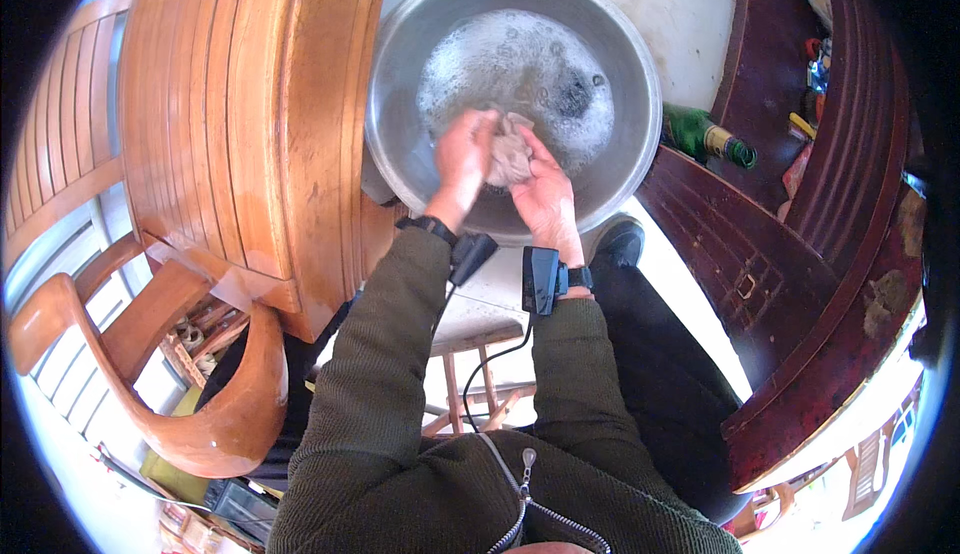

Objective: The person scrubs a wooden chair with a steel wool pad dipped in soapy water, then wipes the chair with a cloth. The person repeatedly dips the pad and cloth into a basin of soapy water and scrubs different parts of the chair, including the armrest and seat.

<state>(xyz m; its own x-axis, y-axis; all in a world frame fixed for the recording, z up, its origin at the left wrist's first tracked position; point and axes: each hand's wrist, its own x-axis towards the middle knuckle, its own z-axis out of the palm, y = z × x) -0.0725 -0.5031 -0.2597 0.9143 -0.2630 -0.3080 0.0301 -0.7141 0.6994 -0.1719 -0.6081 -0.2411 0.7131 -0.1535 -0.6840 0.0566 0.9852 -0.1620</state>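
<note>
A wet, crumpled beige cloth [511,158] is bunched between my two hands over a wide metal basin [637,81]. My left hand [463,155] grips the cloth from the left, its fingers partly blurred. From the right, my right hand [546,185] holds it with the thumb and fingers around its edge. Sudsy water [495,59] with white foam fills the bottom of the basin. Just beyond the hands, a dark patch [576,96] shows in the foam; whether it is an object or a gap in the suds I cannot tell.
A wooden cabinet or table [322,119] stands close along the basin's left side. A green glass bottle [694,134] lies by the basin's right rim, on dark red wooden furniture [750,246]. A curved wooden chair [247,411] is at lower left. Devices with a cable [469,381] are strapped to both wrists.
</note>
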